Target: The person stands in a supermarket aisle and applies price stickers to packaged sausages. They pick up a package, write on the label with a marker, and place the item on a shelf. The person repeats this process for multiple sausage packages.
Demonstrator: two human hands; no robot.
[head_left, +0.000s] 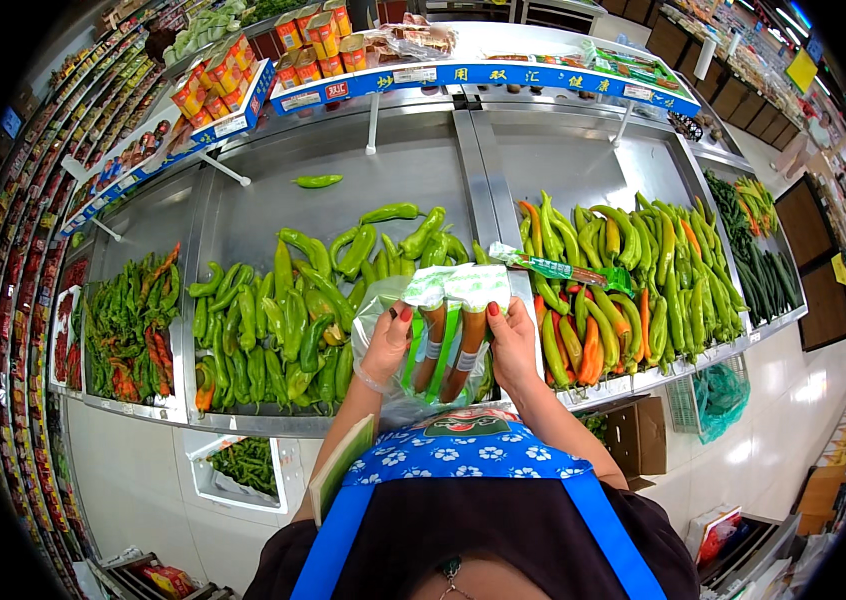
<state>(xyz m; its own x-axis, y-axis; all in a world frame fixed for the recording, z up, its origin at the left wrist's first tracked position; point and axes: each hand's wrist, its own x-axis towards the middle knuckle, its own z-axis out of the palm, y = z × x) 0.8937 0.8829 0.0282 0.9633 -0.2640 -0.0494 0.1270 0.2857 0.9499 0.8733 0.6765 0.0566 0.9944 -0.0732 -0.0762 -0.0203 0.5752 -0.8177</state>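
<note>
Between both hands I hold a clear plastic pack of brown sausages [466,352], with a white and green printed top edge. My left hand [384,352] grips its left side, where loose clear plastic bunches around the fingers. My right hand [514,346] pinches the right top corner, thumb on the front. The fingers behind the pack are partly hidden. Just beyond my right hand, a single long wrapped sausage [568,270] lies across the peppers. Light green peppers [288,310] fill the bin behind and left of the pack. Green and orange peppers [633,240] are heaped on the right.
A blue-edged shelf [483,75] with cans [323,38] and packages spans the bins' far side. One pepper [318,181] lies apart on bare metal. Wrinkled green and red peppers [138,320] are at left. A white crate [205,478] and a cardboard box [649,440] stand below.
</note>
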